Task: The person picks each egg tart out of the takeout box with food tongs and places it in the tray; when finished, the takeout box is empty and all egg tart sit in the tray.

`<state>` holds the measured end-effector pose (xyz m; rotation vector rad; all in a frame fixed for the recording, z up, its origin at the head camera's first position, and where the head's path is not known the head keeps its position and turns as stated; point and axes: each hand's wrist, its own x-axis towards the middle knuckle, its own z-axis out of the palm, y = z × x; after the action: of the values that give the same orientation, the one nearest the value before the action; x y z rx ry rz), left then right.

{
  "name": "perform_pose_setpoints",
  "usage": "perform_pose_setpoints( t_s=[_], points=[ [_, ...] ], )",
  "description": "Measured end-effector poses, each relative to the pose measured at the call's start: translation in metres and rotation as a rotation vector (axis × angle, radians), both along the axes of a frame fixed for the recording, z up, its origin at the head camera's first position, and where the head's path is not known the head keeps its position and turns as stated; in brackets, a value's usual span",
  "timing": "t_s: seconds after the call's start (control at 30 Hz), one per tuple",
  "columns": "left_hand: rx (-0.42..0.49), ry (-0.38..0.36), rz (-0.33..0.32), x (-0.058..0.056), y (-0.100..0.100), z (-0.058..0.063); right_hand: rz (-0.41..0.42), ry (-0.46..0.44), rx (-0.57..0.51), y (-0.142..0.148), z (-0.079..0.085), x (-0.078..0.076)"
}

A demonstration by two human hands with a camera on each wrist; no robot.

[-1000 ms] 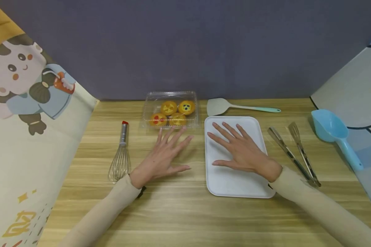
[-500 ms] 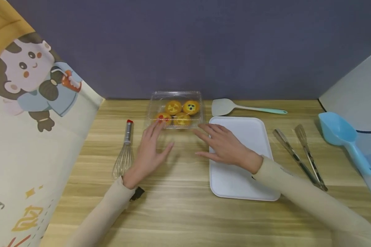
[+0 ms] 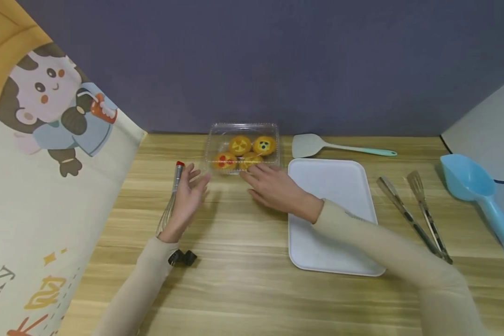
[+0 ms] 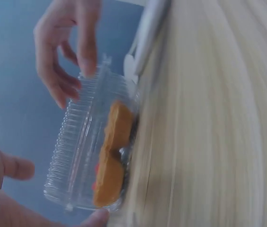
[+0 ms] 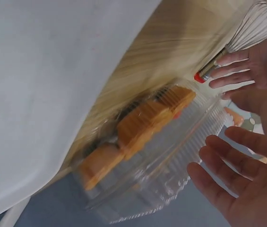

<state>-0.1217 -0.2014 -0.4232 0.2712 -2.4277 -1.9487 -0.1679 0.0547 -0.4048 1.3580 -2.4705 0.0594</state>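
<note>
Head view: we note a ribbed clear plastic clamshell (image 3: 242, 147) of round tarts between our left hand (image 3: 189, 196) and right hand (image 3: 273, 186), both loosely spread, gripping nothing.

Clear plastic, bright metal, matt wood

The clamshell box (image 3: 242, 147) is thin, ribbed, glossy clear plastic; the whisk (image 3: 171, 203) and tongs (image 3: 416, 215) are shiny metal; the tray (image 3: 332, 214) is smooth matt white plastic; the scoop (image 3: 476, 191) is glossy blue plastic; the bench (image 3: 243, 289) is wood-grain, matt.
</note>
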Motion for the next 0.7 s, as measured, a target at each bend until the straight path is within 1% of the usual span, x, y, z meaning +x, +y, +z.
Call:
perform_pose_setpoints(
  t_s=[0.1, 0.17, 0.23, 0.33, 0.4, 0.53, 0.7],
  points=[
    [0.237, -0.084, 0.029, -0.005, 0.000, 0.001, -0.017, 0.079, 0.025, -0.011, -0.003, -0.001],
    [0.357, -0.108, 0.047, -0.007, 0.001, 0.002, -0.032, 0.116, 0.045, -0.017, -0.004, -0.002],
    [0.441, -0.117, 0.058, -0.009, 0.001, 0.003, -0.040, 0.145, 0.054, -0.021, -0.007, -0.003],
    [0.502, -0.111, 0.065, -0.011, 0.002, 0.003, -0.044, 0.160, 0.071, -0.025, -0.009, -0.005],
    [0.521, -0.105, 0.067, -0.013, 0.001, 0.002, -0.042, 0.174, 0.075, -0.026, -0.011, -0.006],
    [0.547, -0.096, 0.081, -0.016, 0.001, 0.000, -0.038, 0.192, 0.072, -0.029, -0.013, -0.008],
    [0.552, -0.089, 0.113, -0.019, 0.001, -0.001, -0.047, 0.224, 0.057, -0.031, -0.015, -0.010]
  ],
)
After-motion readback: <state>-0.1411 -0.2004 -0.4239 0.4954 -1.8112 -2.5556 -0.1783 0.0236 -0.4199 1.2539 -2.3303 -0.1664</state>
